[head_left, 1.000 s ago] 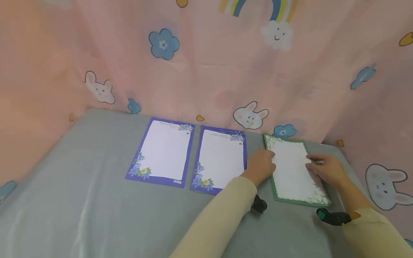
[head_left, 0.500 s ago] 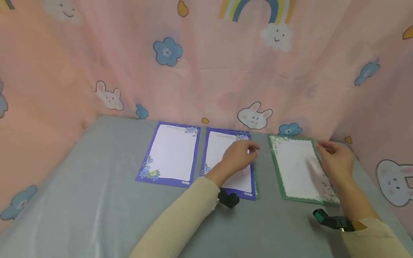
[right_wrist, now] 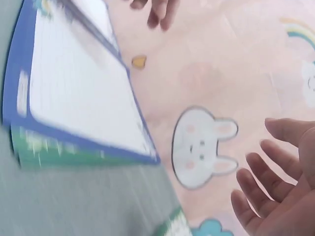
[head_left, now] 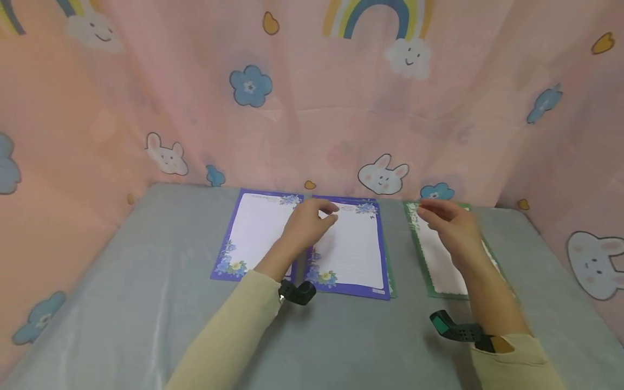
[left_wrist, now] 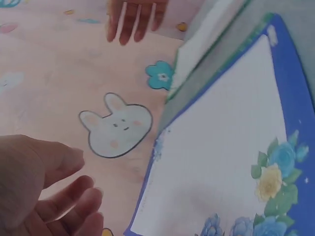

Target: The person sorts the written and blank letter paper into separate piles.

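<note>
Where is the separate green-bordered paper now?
In the head view, the green-bordered paper lies right of the middle purple-bordered paper, partly hidden by the right hand.

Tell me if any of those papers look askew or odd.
Yes, slightly: the middle pile isn't squared up. Green paper sticks out from under the blue sheet on top, along its right side in the head view. I see no tears or spills.

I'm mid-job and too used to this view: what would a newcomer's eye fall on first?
Likely the two blue-bordered sheets, side by side on the grey surface. Next come the empty left hand, in front of the gap between those sheets, and the empty right hand, over the green-bordered sheet at right. A patterned pink cloth fills the background.
</note>
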Available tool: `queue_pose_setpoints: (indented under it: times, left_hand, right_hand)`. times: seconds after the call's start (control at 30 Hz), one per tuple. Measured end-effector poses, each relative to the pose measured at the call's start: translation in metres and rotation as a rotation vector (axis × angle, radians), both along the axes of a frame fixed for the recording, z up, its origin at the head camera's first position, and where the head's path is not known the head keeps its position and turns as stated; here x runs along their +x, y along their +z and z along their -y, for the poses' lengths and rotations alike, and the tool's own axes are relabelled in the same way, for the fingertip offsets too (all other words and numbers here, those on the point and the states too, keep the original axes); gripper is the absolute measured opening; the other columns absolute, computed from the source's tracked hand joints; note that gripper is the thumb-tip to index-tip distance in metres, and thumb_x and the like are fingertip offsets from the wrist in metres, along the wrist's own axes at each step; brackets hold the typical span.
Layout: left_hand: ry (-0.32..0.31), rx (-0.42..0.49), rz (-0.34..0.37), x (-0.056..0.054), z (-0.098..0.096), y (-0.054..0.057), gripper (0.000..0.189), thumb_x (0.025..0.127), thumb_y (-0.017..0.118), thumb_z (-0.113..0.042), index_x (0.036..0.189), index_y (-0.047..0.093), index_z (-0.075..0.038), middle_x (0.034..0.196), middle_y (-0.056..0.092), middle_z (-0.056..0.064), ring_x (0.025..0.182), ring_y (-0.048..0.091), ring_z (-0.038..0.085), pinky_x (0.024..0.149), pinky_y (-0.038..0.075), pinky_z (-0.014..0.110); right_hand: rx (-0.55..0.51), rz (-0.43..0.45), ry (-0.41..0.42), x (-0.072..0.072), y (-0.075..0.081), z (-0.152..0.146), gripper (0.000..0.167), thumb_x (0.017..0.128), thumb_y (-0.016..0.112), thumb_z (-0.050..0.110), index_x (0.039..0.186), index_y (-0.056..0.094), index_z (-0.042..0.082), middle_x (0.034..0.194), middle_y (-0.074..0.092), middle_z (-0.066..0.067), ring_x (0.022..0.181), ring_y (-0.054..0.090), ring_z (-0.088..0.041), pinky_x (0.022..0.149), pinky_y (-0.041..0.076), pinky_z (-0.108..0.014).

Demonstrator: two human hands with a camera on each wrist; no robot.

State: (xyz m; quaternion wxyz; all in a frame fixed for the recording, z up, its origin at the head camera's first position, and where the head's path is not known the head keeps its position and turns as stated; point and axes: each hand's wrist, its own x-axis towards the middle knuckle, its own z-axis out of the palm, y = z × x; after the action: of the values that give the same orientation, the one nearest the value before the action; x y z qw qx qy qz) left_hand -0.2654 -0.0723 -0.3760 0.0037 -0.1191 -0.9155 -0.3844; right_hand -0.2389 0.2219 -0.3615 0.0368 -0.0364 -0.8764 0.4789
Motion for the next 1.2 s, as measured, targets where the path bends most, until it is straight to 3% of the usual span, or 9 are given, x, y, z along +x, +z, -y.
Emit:
queue_pose_setpoints:
  times: [0.17,0.4,0.57,0.73,0.87,1.07,1.2]
  left_hand:
    - [0.056,0.045,0.007,0.002,0.009,-0.006,0.028,0.098,0.061,-0.019,0.123,0.072,-0.016,0.126,0.071,0.005,0.098,0.068,0.022,0.080,0.054,0.035]
    - [0.132,0.186,0.075,0.015,0.033,-0.027,0.027,0.097,0.062,-0.013,0.121,0.072,-0.012,0.123,0.071,0.008,0.074,0.061,0.018,0.057,0.047,0.025]
    - [0.141,0.218,0.067,0.016,0.043,-0.033,0.028,0.096,0.060,-0.011,0.121,0.072,-0.010,0.125,0.070,0.010,0.079,0.064,0.018,0.063,0.051,0.025]
    - [0.173,0.217,0.083,0.015,0.048,-0.039,0.026,0.097,0.062,-0.013,0.120,0.072,-0.010,0.124,0.071,0.010,0.077,0.067,0.018,0.066,0.054,0.026]
    - [0.164,0.189,0.095,0.013,0.048,-0.048,0.027,0.097,0.063,-0.014,0.121,0.071,-0.009,0.122,0.072,0.011,0.082,0.069,0.020,0.072,0.058,0.031]
    - [0.141,0.108,0.082,0.013,0.045,-0.055,0.037,0.094,0.068,-0.017,0.129,0.066,-0.010,0.121,0.074,0.010,0.116,0.067,0.030,0.102,0.051,0.046]
    - [0.137,0.120,0.104,0.015,0.043,-0.056,0.045,0.091,0.073,-0.017,0.134,0.063,-0.011,0.120,0.074,0.011,0.117,0.068,0.032,0.103,0.051,0.048]
  right_hand:
    - [-0.132,-0.020,0.001,0.000,-0.007,0.032,0.058,0.100,0.060,0.044,0.144,0.054,0.006,0.112,0.056,0.024,0.104,0.056,0.006,0.084,0.049,-0.007]
    - [-0.273,0.051,-0.004,0.008,-0.031,0.051,0.059,0.099,0.064,0.041,0.144,0.053,0.004,0.115,0.061,0.021,0.106,0.057,0.006,0.085,0.053,-0.011]
    - [-0.313,0.090,0.004,0.017,-0.037,0.050,0.061,0.100,0.061,0.041,0.147,0.050,0.004,0.133,0.060,0.005,0.111,0.055,0.003,0.088,0.052,-0.011]
    - [-0.323,0.117,0.028,0.016,-0.042,0.054,0.063,0.101,0.059,0.041,0.150,0.046,0.004,0.150,0.050,-0.014,0.118,0.057,-0.007,0.090,0.053,-0.014]
    - [-0.283,0.148,-0.002,0.014,-0.051,0.059,0.060,0.103,0.056,0.041,0.151,0.045,0.006,0.153,0.048,-0.015,0.132,0.054,-0.021,0.098,0.053,-0.021]
    - [-0.200,0.166,-0.082,0.011,-0.067,0.064,0.053,0.104,0.055,0.038,0.146,0.051,0.007,0.150,0.053,-0.015,0.137,0.053,-0.029,0.113,0.045,-0.040]
    - [-0.183,0.153,-0.103,0.008,-0.076,0.069,0.049,0.103,0.058,0.033,0.143,0.055,0.005,0.146,0.056,-0.018,0.135,0.054,-0.032,0.115,0.043,-0.045]
